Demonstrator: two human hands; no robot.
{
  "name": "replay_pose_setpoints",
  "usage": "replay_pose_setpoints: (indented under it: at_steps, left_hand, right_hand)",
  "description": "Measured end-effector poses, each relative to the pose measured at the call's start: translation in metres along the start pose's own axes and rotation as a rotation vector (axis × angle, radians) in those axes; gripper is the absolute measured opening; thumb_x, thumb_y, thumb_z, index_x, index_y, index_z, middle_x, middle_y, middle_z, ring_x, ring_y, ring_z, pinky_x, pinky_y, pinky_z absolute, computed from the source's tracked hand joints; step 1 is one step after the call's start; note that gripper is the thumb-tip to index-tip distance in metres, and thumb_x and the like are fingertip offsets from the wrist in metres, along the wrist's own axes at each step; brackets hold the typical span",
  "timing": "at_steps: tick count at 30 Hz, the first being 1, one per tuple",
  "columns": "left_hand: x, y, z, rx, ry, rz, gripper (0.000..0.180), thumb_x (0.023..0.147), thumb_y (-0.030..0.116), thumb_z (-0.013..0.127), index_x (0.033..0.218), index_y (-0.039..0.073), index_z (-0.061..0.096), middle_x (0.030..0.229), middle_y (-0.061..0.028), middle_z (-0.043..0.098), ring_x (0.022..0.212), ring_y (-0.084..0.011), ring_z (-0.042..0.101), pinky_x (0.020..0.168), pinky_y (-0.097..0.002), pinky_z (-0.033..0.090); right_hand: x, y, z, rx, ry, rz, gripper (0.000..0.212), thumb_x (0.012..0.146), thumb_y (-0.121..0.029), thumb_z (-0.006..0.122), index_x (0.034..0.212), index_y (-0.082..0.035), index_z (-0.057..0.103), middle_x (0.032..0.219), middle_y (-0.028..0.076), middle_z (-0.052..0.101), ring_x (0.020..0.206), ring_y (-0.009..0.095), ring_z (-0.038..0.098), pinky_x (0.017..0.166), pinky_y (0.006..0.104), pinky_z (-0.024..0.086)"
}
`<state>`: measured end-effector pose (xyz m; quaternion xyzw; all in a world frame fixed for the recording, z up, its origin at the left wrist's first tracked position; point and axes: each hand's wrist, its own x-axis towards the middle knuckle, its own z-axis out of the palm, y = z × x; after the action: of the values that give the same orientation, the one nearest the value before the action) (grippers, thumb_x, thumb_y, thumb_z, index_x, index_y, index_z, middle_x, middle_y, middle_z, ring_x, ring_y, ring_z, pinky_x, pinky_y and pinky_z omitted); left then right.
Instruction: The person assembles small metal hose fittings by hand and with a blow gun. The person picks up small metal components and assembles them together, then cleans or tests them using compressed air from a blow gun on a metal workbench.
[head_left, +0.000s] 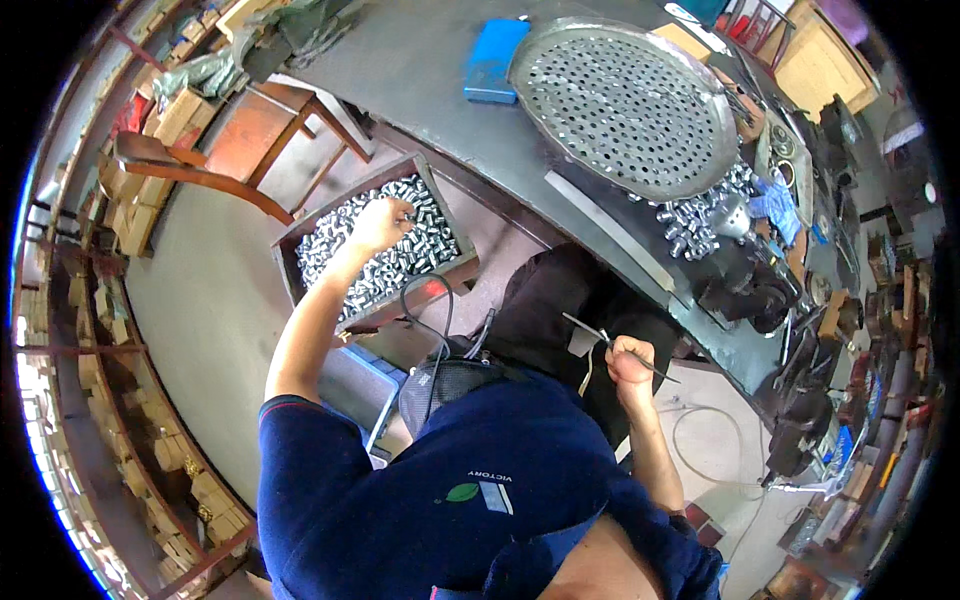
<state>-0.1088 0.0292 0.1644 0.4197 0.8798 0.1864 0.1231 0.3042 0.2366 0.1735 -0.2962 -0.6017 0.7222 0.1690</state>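
Observation:
My left hand [378,224] is over a wooden box [465,268] filled with small shiny metal cylinders [385,275]. Its fingers are curled together at the parts; whatever sits between the fingertips is too small to make out. Lower right of the box, above my lap, my right hand [630,362] is closed in a fist around a thin, dark, pointed tool [585,326] that looks like a slim file. Both ends of the tool stick out of the fist, slanting down to the right.
A round perforated metal tray [625,105] rests on the dark workbench [430,95], beside a blue box [495,60]. More metal cylinders [690,228] lie heaped by the tray. A flat metal bar [610,230] lies along the bench edge. A wooden chair [250,140] stands left; a blue crate [360,385] sits below the box.

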Motion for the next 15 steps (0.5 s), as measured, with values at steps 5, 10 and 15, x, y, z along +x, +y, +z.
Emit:
replay_pose_setpoints:
  at_steps: [5,10,15]
  left_hand:
    - [-0.005,0.000,0.008,0.086,0.071,0.032,0.023,0.068,0.017,0.067,0.089,0.008,0.065,0.082,-0.0108,0.061,0.077,-0.0293,0.061,0.069,-0.0389,0.049]
    - [-0.016,0.001,0.010,0.266,0.065,-0.037,0.018,0.069,0.018,0.065,0.083,0.007,0.064,0.083,-0.0121,0.060,0.078,-0.0320,0.061,0.069,-0.0410,0.049]
    - [-0.003,-0.006,0.009,0.196,0.039,-0.019,0.020,0.069,0.021,0.065,0.084,0.008,0.065,0.084,-0.0133,0.061,0.079,-0.0331,0.060,0.070,-0.0418,0.048]
  right_hand:
    - [0.015,-0.009,0.013,-0.114,-0.024,-0.026,0.021,0.071,-0.009,0.046,0.053,-0.010,0.036,0.051,-0.001,0.038,0.043,0.003,0.028,0.039,0.0191,0.018]
    - [0.019,-0.017,0.020,-0.014,-0.068,-0.057,0.018,0.068,-0.009,0.046,0.052,-0.010,0.037,0.052,-0.001,0.039,0.044,0.004,0.030,0.040,0.0199,0.019]
    - [0.016,-0.017,0.016,-0.098,-0.034,-0.020,0.017,0.064,-0.009,0.047,0.051,-0.010,0.037,0.052,-0.002,0.040,0.044,0.004,0.030,0.040,0.0205,0.019]
